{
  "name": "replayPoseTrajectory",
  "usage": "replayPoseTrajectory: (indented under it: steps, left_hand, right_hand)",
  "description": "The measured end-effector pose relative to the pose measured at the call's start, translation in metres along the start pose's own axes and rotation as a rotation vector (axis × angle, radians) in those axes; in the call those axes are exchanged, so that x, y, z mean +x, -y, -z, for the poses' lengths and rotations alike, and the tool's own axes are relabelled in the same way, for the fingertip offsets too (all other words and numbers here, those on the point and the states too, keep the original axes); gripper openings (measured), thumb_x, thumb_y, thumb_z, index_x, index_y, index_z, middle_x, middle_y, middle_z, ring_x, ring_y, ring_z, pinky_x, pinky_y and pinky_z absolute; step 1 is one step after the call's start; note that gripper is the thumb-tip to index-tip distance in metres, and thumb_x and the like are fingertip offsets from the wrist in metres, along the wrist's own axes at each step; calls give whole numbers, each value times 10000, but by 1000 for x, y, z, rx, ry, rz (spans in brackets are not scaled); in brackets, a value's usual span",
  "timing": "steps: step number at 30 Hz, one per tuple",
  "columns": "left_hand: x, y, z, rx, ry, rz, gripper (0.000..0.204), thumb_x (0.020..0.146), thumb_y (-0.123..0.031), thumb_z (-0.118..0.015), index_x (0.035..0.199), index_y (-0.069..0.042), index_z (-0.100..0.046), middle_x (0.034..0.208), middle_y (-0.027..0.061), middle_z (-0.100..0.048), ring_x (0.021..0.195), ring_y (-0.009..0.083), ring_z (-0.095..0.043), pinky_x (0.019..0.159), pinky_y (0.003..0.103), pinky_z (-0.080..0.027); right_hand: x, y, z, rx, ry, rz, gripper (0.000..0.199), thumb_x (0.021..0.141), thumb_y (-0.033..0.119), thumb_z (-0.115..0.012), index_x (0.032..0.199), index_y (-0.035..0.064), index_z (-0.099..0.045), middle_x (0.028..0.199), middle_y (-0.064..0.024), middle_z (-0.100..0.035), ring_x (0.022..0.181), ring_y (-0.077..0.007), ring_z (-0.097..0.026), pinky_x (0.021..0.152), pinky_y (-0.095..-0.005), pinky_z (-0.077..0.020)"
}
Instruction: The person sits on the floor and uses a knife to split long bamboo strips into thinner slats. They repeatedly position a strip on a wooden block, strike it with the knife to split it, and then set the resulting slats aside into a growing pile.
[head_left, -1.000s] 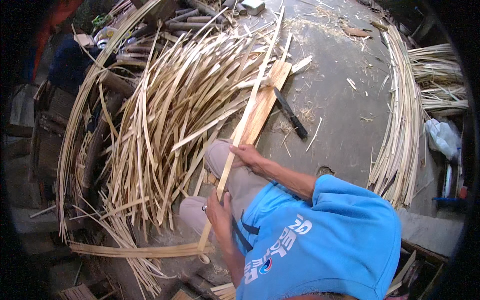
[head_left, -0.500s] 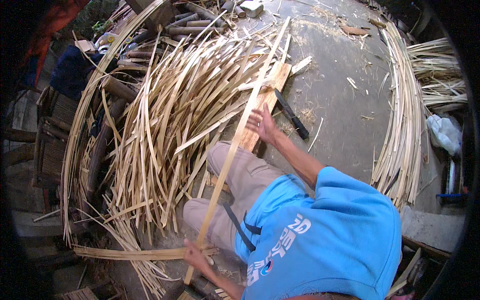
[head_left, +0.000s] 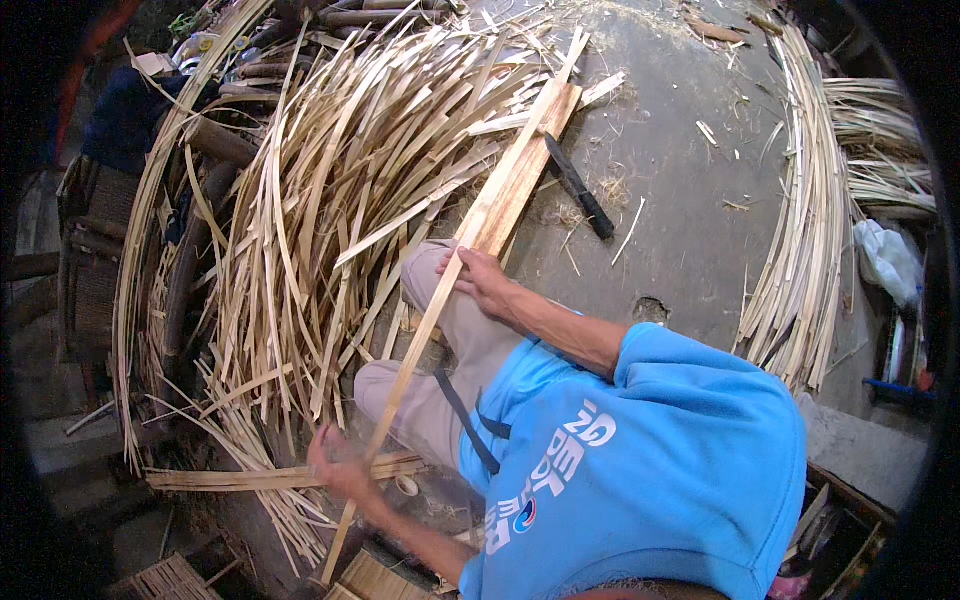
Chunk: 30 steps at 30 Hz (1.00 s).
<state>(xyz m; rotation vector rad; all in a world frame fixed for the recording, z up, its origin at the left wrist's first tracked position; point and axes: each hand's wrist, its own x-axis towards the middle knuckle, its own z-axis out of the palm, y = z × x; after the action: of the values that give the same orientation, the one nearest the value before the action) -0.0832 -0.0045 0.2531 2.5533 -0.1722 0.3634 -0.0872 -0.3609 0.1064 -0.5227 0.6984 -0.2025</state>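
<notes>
A long pale bamboo strip (head_left: pixel 408 370) slants from beyond the wooden board (head_left: pixel 510 205) down across my legs to the lower edge. My right hand (head_left: pixel 482 280) is closed round the strip just off the board's near end. My left hand (head_left: pixel 342 468) is beside the strip's lower part, smeared by motion, so its fingers are unclear; it seems apart from the strip. Right of the board lies a dark knife (head_left: pixel 580 190). Near my left hand, a flat bundle of strips (head_left: pixel 230 479) lies crosswise on the ground.
A big heap of loose bamboo strips (head_left: pixel 330 200) spreads to the left of the board. Long strips lie in a row (head_left: pixel 800 230) at the right, with stacked bundles (head_left: pixel 880 120) beyond. A white plastic bag (head_left: pixel 888 262) sits there. Wooden poles (head_left: pixel 205 250) edge the heap's left.
My right hand has come down from above the board and closed on the strip. My left hand has moved up and left, away from the strip's lower end. The strip has slid lower.
</notes>
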Motion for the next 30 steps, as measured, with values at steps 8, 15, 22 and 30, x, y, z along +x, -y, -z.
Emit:
replayPoseTrajectory:
  steps: [8, 15, 22, 30]
  left_hand:
    - [40, -190, -159, -243, 655, -395, 496, 935, -301, -639, 1315, 9, -571, 1257, 240, -615, 1171, 371, -588, 1012, 414, -441]
    - [49, -242, -222, -155, 723, -466, 609, 915, -372, -639, 1353, 38, -528, 1310, 301, -568, 1210, 429, -559, 1037, 442, -423]
    - [77, -245, -264, -281, 553, -356, 341, 913, -259, -683, 1207, -86, -701, 1044, 168, -734, 897, 274, -707, 806, 381, -529]
    - [121, -124, -175, -365, 657, -270, 351, 929, -160, -686, 1275, -99, -668, 940, 88, -678, 859, 133, -601, 817, 252, -465]
  right_hand:
    - [-30, -34, -29, 178, 243, 78, 286, 1066, 278, -436, 1220, 61, -540, 1160, -100, -642, 1039, -232, -643, 918, -387, -532]
    - [-11, -37, -6, 555, 389, -172, 345, 1025, 284, -511, 1258, 36, -565, 1203, -81, -623, 1070, -217, -591, 932, -382, -502]
    - [-18, -3, 2, -752, 343, 216, 257, 994, 246, -564, 1057, 12, -651, 985, -73, -653, 907, -167, -596, 844, -360, -516]
    - [58, 105, 225, -1197, -639, 571, 374, 883, 305, -616, 1105, 7, -663, 1049, -231, -675, 972, -404, -653, 878, -477, -516]
